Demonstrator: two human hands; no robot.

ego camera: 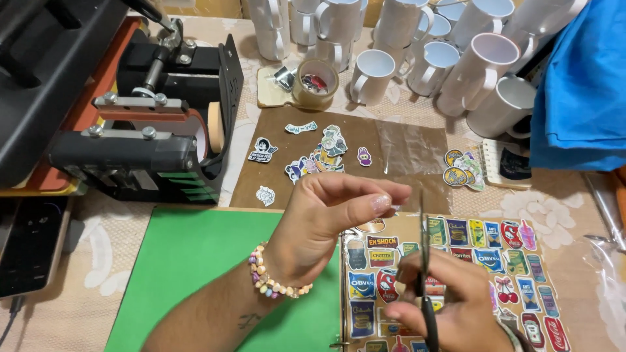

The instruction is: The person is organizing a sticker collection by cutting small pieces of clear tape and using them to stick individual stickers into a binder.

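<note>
Left hand (329,215): hovering above the bench, wrist wearing a pastel bead bracelet (270,281); thumb and fingertips (381,203) pinching together, grip clenched on something too small to make out, possibly a tiny cut-out piece.

Right hand (450,306): grasping a pair of slim black-handled scissors (424,261), blades pointing up, tips sitting just beside the left fingertips.

Lying directly beneath both hands: glossy printed sheet of colourful stickers (495,261), resting on the patterned cream cloth of the bench (98,248).

Lying to the left of the sheet, under the left forearm: flat green cutting mat (189,261).

Lying farther back on a brown paper sheet (355,140): loose cut-out stickers (319,156), scattered; a clear plastic film (411,146) beside them; a smaller pile of round stickers (460,171) to the right.

Standing at far left: black mug heat press (150,124) with orange trim.

Standing along the far edge: cluster of plain white ceramic mugs (456,58), some upright, some tipped; a roll of clear tape (316,81) just in front of them.

Lying at far right: folded blue fabric (580,85).

Lying at near left edge: dark phone (29,244).
</note>
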